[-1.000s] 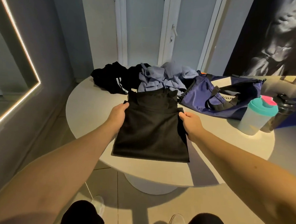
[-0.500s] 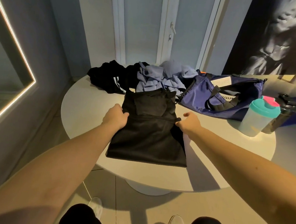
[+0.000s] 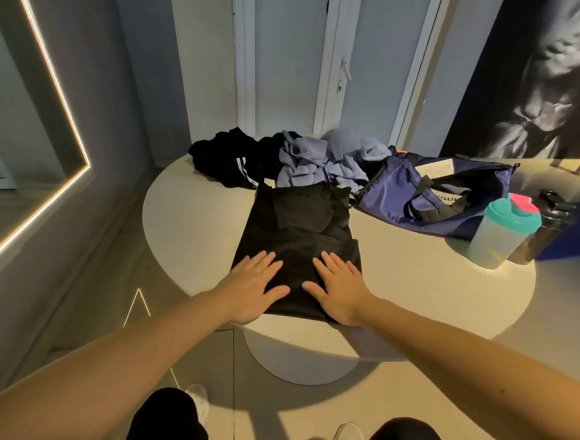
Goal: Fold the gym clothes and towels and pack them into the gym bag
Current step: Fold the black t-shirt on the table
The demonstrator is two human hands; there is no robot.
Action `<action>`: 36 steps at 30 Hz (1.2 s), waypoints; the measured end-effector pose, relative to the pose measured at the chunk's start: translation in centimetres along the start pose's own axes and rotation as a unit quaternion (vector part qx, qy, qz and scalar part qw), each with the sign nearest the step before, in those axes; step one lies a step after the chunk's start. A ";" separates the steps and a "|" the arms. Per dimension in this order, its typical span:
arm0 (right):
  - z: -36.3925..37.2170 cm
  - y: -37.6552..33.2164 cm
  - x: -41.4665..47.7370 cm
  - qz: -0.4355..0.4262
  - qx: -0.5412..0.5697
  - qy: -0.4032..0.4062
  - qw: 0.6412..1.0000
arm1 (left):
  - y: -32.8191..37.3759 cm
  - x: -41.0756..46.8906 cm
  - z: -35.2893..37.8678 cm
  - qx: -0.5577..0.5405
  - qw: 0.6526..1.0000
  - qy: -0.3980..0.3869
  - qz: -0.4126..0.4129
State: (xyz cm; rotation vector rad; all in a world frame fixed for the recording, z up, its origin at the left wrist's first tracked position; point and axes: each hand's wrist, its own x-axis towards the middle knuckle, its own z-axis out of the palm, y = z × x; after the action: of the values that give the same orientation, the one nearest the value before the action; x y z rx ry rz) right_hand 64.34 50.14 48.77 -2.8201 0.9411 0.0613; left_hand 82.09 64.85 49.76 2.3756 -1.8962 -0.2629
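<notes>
both hands are lying flat, fingers spread, on the black folded fabric garment [image 3: 296, 251] near the front edge of the round white table [image 3: 192, 220]: the left hand [image 3: 253, 287] beside the right hand [image 3: 337, 288]. the open purple nylon gym bag [image 3: 417, 194] is sitting behind on the right, next to a crumpled lavender garment [image 3: 320, 163].
</notes>
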 end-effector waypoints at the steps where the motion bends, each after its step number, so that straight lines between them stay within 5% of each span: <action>1: 0.0 -0.4 -0.7 0.002 -0.003 -0.002 1.000 | 0.2 -0.7 0.1 0.003 1.000 0.000 0.000; 6: -0.7 -1.5 -3.1 -0.024 -0.008 -0.010 1.000 | 0.9 -3.5 -0.1 0.010 1.000 -0.019 0.003; 11: -3.6 0.2 0.5 0.006 0.094 0.112 0.989 | -0.4 -0.5 -2.8 -0.074 0.995 0.064 -0.002; 17: -6.8 4.4 9.5 0.168 0.192 0.175 0.951 | -5.1 9.8 -5.1 -0.180 0.951 0.162 -0.194; 26: -7.5 7.3 19.5 0.270 0.387 0.128 0.872 | -9.3 21.9 -6.5 -0.318 0.867 0.141 -0.356; 31: -7.2 7.1 21.1 0.245 0.327 0.080 0.909 | -9.9 23.5 -6.6 -0.341 0.862 0.119 -0.355; 36: -9.7 6.3 19.1 0.188 0.358 0.130 0.905 | -9.5 21.2 -8.8 -0.426 0.852 0.173 -0.248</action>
State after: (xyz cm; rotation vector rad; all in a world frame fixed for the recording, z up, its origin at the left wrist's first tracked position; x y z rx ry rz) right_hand 75.74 32.17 55.68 -1.9730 1.2344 -0.5168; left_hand 97.45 46.07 55.07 2.0044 -0.7187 -0.5296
